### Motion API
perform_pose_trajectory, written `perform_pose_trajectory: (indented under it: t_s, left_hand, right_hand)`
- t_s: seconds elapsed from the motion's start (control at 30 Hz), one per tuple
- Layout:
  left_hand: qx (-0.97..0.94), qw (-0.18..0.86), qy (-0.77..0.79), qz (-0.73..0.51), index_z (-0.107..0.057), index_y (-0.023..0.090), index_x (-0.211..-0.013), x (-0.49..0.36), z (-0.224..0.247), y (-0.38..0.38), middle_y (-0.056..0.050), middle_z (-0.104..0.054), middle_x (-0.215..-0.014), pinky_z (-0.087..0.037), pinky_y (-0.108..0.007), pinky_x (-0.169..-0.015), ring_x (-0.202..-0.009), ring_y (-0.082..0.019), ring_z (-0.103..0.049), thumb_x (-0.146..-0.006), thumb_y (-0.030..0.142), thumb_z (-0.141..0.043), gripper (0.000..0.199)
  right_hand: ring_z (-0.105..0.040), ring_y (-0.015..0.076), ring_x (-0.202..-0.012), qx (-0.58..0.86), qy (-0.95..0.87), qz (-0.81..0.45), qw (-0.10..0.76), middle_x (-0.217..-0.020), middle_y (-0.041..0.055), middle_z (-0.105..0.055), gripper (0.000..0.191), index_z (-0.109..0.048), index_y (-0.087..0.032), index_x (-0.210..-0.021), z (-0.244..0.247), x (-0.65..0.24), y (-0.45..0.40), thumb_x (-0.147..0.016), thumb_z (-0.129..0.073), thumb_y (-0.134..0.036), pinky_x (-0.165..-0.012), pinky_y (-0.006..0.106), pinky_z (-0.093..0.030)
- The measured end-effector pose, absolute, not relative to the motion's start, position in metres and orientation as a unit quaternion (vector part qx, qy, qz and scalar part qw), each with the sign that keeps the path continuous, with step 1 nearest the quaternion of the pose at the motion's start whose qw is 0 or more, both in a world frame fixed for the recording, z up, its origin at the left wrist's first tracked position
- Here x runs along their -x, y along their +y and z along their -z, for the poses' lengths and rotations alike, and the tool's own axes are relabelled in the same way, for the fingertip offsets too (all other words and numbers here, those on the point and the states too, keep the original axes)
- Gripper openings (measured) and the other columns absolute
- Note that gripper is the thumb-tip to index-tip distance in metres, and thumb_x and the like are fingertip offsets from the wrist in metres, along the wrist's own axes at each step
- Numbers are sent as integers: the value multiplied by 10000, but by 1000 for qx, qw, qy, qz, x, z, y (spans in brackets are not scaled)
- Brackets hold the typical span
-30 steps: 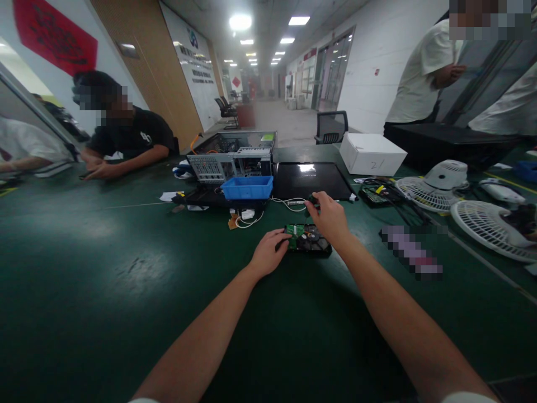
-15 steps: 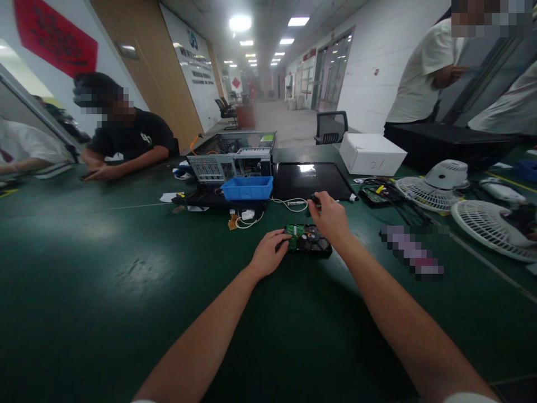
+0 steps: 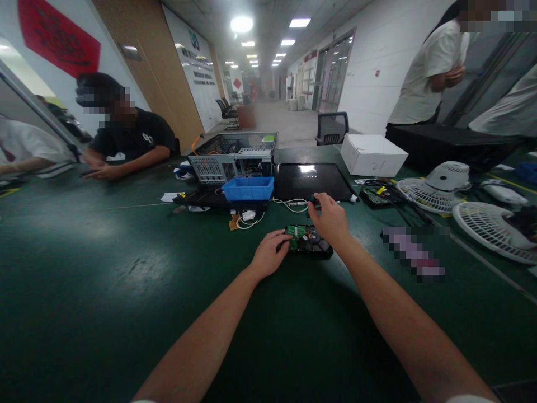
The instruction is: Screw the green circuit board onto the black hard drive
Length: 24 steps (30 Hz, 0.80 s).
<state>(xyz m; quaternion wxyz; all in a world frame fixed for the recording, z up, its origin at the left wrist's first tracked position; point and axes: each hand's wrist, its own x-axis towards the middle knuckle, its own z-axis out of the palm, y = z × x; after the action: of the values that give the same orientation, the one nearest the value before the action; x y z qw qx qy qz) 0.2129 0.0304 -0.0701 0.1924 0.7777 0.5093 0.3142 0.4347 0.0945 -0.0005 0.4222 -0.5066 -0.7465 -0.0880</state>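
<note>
A hard drive (image 3: 312,242) lies flat on the green table, its green circuit board facing up at the left end. My left hand (image 3: 271,252) grips that left end, with fingers on the board and its edge. Above the drive's far side, my right hand (image 3: 329,217) is closed round the dark handle of a screwdriver (image 3: 311,200). The screwdriver stands roughly upright; whether its tip meets a screw is too small to tell.
Beyond the drive stand a blue bin (image 3: 248,189), an opened computer case (image 3: 232,162) and a dark flat panel (image 3: 310,180). To the right are a white box (image 3: 373,155), another circuit board (image 3: 380,195) with cables and white fan parts (image 3: 432,184). Other people are nearby.
Both my hands and the hard drive hold nearly the same places. The view has shifted very slightly, and the standing person's hands at the right have moved.
</note>
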Motion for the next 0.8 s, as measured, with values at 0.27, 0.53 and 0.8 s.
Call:
perform_pose_trajectory:
  t_s: [0.27, 0.53, 0.8]
  left_hand:
    - [-781, 185, 504, -319, -711, 267, -1256, -213, 73, 33, -59, -619, -1406, -424, -445, -1164, -1331, -237, -549, -998, 287, -561, 299]
    - [-778, 189, 511, -313, -710, 279, -1260, -212, 73, 32, -51, -616, -1412, -429, -447, -1161, -1341, -236, -542, -1002, 308, -557, 301]
    - [-777, 189, 513, -310, -707, 279, -1264, -213, 72, 32, -52, -612, -1416, -422, -442, -1166, -1343, -234, -539, -1004, 309, -551, 305]
  right_hand:
    - [-665, 249, -825, 520, -732, 92, 430, -1045, 132, -691, 247, -623, -190, -1088, -2, -435, 95, -977, -540, -394, -739, 356, -491]
    - [-671, 260, -861, 541, -735, 108, 394, -1131, 142, -689, 289, -626, -192, -1172, -6, -435, 90, -996, -488, -375, -712, 345, -474]
    - [-666, 268, -899, 518, -742, 99, 415, -1119, 141, -706, 218, -629, -187, -1106, -7, -436, 93, -962, -517, -305, -790, 368, -499]
